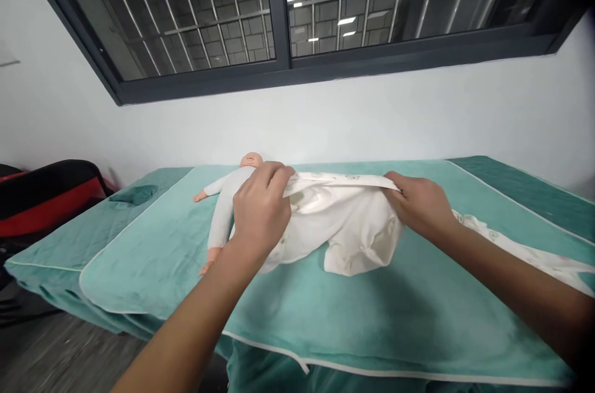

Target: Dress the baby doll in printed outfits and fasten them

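Between my hands a pair of white baby pants (344, 213) with a small print is stretched out above the bed. My left hand (263, 204) is closed on one end of the waistband, and my right hand (418, 198) pinches the other end. The legs of the pants hang down, one opening facing toward me. Behind my left hand lies a baby doll (223, 219) in pale clothing, on its back with the head toward the wall. My left hand and the pants hide part of its body.
A green padded bed cover (153, 256) with white piping spreads under everything. Another white printed garment (525, 247) lies on the right, partly behind my right forearm. A red and black chair (51, 194) stands at the left. The wall and a barred window (279, 8) are behind the bed.
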The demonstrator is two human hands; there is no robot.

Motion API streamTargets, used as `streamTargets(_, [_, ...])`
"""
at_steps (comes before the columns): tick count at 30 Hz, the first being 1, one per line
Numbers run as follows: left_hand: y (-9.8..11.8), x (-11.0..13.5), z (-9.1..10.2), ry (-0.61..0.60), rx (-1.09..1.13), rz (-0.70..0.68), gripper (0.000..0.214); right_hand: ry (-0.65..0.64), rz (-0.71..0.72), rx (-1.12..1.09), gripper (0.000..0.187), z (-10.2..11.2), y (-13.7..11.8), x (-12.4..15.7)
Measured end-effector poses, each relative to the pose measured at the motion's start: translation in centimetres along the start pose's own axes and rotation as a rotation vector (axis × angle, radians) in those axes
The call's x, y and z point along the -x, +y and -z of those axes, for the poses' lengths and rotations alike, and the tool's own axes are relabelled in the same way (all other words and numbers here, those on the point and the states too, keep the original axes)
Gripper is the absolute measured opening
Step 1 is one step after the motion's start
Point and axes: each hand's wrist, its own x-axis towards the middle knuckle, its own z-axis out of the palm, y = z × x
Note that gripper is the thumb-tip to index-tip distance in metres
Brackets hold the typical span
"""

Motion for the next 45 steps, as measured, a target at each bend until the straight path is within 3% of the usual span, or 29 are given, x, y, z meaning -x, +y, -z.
streamTargets(6, [-0.3,0.4,-0.1,-0.121,0.354,0.330,0.037,0.085,-0.152,-0.272,0.025,0.0,2.7,0.2])
streamTargets(9, [-0.5,0.3,0.1,-0.145,0.407,0.438,0.032,0.070,-0.233,-0.334,0.026,0.5,3.4,0.1])
streamTargets(13, [-1.5,0.0,0.1,-0.216,0.259,0.365,0.029,-0.148,-0.280,-0.157,0.020,1.5,4.5,-0.9])
streamTargets(16, [-2.7,-0.6,-1.0,-0.425,0.081,0.339,0.027,-0.357,-0.218,0.039,0.021,1.2,5.6,-2.6])
streamTargets(19, [-3.4,-1.1,-3.3,-0.662,-0.112,0.324,0.025,-0.420,-0.138,0.190,0.025,-0.8,6.0,-3.8])
streamTargets(21, [-2.7,-0.8,-5.2,-0.723,-0.176,0.286,0.025,-0.386,-0.110,0.236,0.028,-3.0,5.3,-3.6])
streamTargets(25, [1.5,2.8,-9.1,-0.749,-0.106,0.134,0.032,-0.284,0.087,0.215,0.032,-8.3,1.4,-0.4])
streamTargets(28, [4.6,6.4,-12.2,-0.843,0.026,0.046,0.030,-0.325,0.231,0.142,0.030,-12.2,-1.4,2.5])
streamTargets(30, [5.5,7.9,-14.2,-0.876,0.069,0.076,0.033,-0.335,0.221,0.124,0.036,-14.4,-2.3,3.5])
streamTargets(33, [4.9,8.3,-17.0,-0.876,0.081,0.178,0.041,-0.323,0.096,0.142,0.048,-16.9,-2.3,2.9])
streamTargets(39, [2.0,6.6,-19.9,-0.813,0.041,0.406,0.055,-0.294,-0.097,0.151,0.062,-18.8,-0.9,-0.1])
streamTargets(45, [2.2,6.7,-20.6,-0.710,-0.015,0.502,0.060,-0.196,0.061,0.154,0.057,-18.5,0.0,-1.5])
